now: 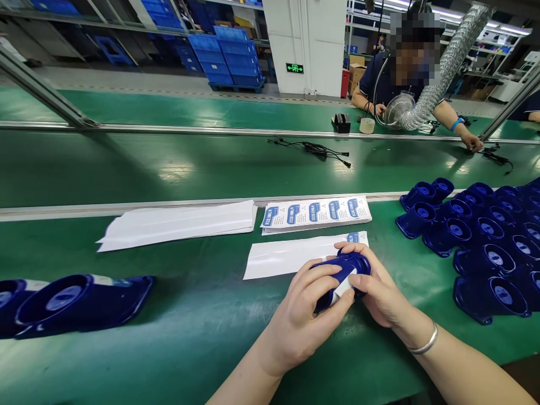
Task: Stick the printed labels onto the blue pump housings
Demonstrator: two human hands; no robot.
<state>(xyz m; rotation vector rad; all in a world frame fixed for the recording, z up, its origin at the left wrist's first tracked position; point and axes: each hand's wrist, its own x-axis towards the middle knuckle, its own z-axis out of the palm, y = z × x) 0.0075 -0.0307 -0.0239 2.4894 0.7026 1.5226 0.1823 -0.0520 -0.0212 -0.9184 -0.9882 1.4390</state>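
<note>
Between my two hands is a dark blue plastic housing [353, 262], lifted over the green bench. My left hand [310, 312] wraps its near left side, with thumb and fingers pressing on it. On the right, my right hand [382, 287] grips the other end, its thumb at a white label [343, 286] on the housing's side. Part of the housing is hidden by my fingers. Just behind them lies a mostly bare label sheet [276, 259] with a blue printed label left at its right end. Farther back rests a stack of printed label sheets [316, 215].
Blank white sheets [181, 225] lie at the back left. Blue housings [80, 304] with labels stand at left; many more housings [491, 256] crowd the right. Beyond a metal rail, a cable bundle [318, 149] lies on the green surface. A co-worker's hand [471, 140] touches cables at the far right.
</note>
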